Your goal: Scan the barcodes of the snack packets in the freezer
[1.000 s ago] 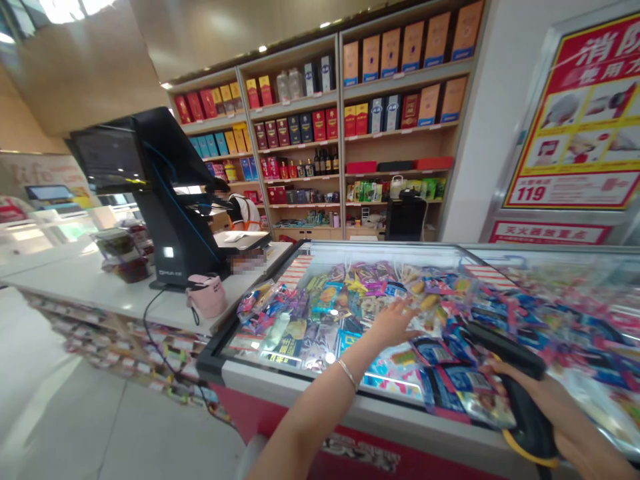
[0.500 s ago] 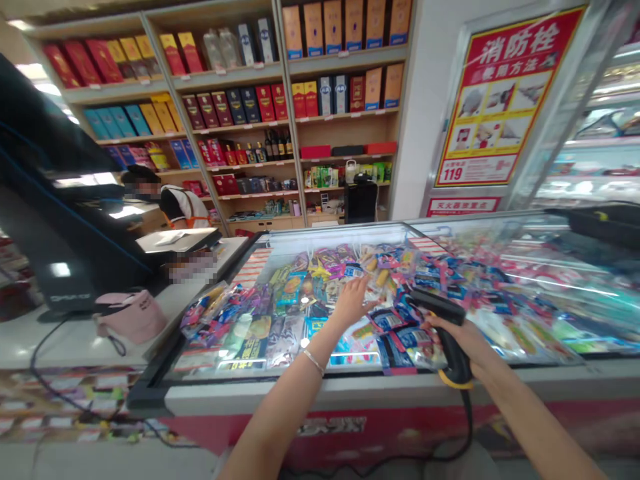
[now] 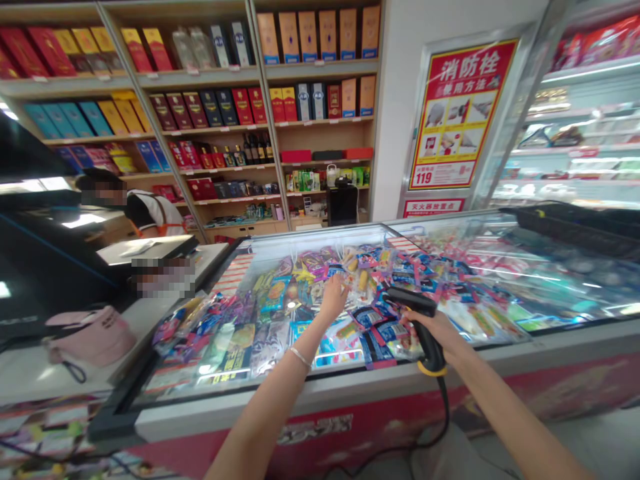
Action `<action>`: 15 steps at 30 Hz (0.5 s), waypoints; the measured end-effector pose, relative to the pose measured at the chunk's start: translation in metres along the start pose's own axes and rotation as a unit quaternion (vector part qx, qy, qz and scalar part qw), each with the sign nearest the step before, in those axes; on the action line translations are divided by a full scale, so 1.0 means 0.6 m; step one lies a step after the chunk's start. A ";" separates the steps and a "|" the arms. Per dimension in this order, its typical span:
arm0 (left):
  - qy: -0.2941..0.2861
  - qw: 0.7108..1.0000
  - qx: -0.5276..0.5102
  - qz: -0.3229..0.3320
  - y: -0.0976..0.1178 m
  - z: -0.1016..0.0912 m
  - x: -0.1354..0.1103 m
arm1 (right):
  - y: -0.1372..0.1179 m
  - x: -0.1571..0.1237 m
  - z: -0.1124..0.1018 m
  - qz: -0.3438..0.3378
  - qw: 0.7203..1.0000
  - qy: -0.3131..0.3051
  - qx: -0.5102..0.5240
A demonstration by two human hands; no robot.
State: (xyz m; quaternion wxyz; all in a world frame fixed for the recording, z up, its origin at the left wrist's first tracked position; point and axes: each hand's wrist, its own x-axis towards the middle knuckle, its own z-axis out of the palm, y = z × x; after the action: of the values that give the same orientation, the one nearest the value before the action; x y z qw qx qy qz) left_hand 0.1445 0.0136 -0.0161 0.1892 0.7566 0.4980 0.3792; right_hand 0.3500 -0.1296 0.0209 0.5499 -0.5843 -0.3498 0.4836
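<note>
My right hand (image 3: 434,327) is closed around the grip of a black and yellow barcode scanner (image 3: 413,301), with its head pointing left and its cable hanging down. My left hand (image 3: 334,297), with a bracelet on the wrist, reaches over the middle of the packets. Its fingers are curled in beside a blue packet (image 3: 336,269); whether they hold anything is hidden. Clear packets with yellow corn-like food (image 3: 363,279) lie just right of that hand. Blue and pink packets (image 3: 367,316) lie between my two hands, on the glass-topped freezer (image 3: 220,399).
A pink bag (image 3: 93,337) stands on the counter at left, near a dark screen (image 3: 45,260). A person (image 3: 150,207) is behind the counter. Packets (image 3: 187,327) are heaped on the freezer's left end. Shelves of boxes (image 3: 215,110) line the back. A black tray (image 3: 575,230) sits at right.
My left hand's fingers, spread before, are now curled in at the packets. The view has turned a little to the right. My right hand keeps hold of the barcode scanner.
</note>
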 end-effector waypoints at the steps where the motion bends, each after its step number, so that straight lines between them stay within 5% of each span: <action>1: 0.010 0.998 -0.032 -0.055 0.004 0.001 0.010 | -0.001 -0.001 0.001 -0.002 1.000 -0.001 -0.002; 4: 0.020 0.978 -0.095 -0.182 0.019 0.006 0.043 | -0.005 -0.004 0.002 -0.004 1.000 0.003 -0.007; 10: -0.044 0.958 -0.159 -0.234 0.034 -0.005 0.057 | -0.012 -0.014 0.003 -0.003 1.000 -0.004 -0.015; 13: -0.144 0.928 -0.244 -0.241 0.026 -0.037 0.029 | -0.004 -0.015 0.004 0.000 1.000 -0.005 -0.008; 15: -0.249 0.879 -0.334 -0.233 0.019 -0.060 0.009 | 0.004 -0.013 0.005 0.002 1.000 -0.010 -0.004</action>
State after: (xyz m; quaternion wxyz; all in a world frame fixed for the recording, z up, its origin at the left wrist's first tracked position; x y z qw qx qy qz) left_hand 0.1252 0.0104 0.0165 0.6311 0.5802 0.4400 0.2674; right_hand 0.3444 -0.1360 0.0200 0.5432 -0.5820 -0.3564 0.4891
